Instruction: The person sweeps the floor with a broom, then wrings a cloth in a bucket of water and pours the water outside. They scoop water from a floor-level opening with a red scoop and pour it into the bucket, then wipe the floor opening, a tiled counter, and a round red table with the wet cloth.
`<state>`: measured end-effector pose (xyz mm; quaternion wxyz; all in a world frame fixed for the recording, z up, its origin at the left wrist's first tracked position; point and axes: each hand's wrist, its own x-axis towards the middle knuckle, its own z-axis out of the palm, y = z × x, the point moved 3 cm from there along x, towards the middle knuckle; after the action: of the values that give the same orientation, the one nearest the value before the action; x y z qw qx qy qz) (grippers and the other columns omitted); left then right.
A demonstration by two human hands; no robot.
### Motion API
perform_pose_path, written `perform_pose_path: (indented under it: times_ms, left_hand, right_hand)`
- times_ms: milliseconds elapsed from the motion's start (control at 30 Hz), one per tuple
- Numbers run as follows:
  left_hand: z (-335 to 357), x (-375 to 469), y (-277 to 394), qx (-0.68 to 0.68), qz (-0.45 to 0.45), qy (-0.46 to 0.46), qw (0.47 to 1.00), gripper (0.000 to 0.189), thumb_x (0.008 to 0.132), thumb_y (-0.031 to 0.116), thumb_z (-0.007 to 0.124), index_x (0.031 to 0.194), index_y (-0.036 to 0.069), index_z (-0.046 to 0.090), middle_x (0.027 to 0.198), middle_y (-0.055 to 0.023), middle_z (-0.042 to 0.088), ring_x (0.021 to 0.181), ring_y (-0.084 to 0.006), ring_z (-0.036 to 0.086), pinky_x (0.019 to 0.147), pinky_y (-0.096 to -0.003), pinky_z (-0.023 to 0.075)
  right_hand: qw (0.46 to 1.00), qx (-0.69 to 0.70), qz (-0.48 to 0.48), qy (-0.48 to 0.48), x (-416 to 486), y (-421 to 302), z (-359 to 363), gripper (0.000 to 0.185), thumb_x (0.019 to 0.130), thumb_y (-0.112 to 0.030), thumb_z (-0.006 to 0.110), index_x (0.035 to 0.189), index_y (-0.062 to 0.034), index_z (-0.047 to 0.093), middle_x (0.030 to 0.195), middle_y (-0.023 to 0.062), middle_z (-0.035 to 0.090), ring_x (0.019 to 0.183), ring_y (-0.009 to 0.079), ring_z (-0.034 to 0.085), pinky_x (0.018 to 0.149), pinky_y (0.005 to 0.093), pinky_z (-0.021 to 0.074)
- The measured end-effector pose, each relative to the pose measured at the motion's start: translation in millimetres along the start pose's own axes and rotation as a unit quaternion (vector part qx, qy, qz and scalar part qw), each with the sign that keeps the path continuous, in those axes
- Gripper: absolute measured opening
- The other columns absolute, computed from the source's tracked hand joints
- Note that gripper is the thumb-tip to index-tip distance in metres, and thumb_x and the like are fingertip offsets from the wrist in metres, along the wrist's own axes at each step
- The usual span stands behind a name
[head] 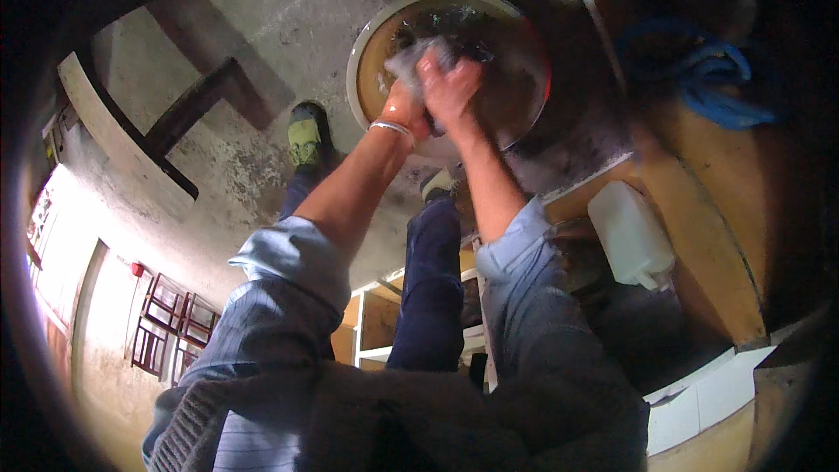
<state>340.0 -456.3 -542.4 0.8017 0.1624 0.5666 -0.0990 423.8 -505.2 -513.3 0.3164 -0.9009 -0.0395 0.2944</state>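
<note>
Both my hands are together over a round basin (357, 88) that stands on the floor. My left hand (406, 108), with a pale band at its wrist, grips a wet greyish cloth (409, 69) from the near side. Against it, my right hand (452, 85) is closed on the same bunched cloth, with the knuckles up. Motion blurs the fingers and the cloth, so its exact shape is unclear. Dark water (505, 78) shows in the basin beyond and to the right of my hands, with bright glints or suds at the far side.
My shoes (305, 137) stand on the worn concrete floor (262, 33) near the basin. To the left is a wooden bench (124, 131). A white plastic jug (629, 233) lies at the right, and a blue bundle (727, 92) sits farther up. Wooden chairs (167, 314) stand by the wall.
</note>
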Motion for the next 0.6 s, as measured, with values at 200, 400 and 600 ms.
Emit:
perform_pose_path:
  times_ms: [200,400,600]
  left_hand:
    - [17.1,-24.6,23.0,-0.06,-0.057,0.021,0.996,0.05,0.089,0.04,0.047,0.119,0.0,0.049,0.116,-0.0178,0.056,0.104,-0.033,0.055,0.091,-0.0449,0.042]
    - [-12.3,-3.9,-7.8,-0.185,-0.17,-0.07,0.965,0.067,0.083,0.059,0.053,0.13,0.012,0.046,0.131,-0.0117,0.049,0.122,-0.0342,0.042,0.107,-0.0491,0.0242]
    - [-23.3,3.3,15.7,-0.231,-0.164,-0.077,0.956,0.053,0.083,0.052,0.059,0.113,0.009,0.059,0.109,-0.0122,0.063,0.101,-0.0281,0.056,0.093,-0.0425,0.0439]
  right_hand:
    - [0.99,-0.056,0.081,0.104,30.0,53.0,-34.2,0.054,0.086,-0.041,0.057,0.121,0.0005,0.052,0.113,0.022,0.059,0.103,0.0413,0.056,0.091,0.0419,0.0431]
    - [0.999,-0.047,0.002,0.006,-0.1,63.6,22.6,0.036,0.083,-0.035,0.061,0.104,-0.0059,0.059,0.1,0.0209,0.06,0.091,0.0387,0.058,0.077,0.0433,0.046]
    - [0.961,0.199,-0.168,-0.092,-66.9,-15.5,-21.7,0.029,0.082,-0.026,0.064,0.073,0.0005,0.058,0.072,0.0166,0.055,0.065,0.0329,0.055,0.058,0.037,0.0427]
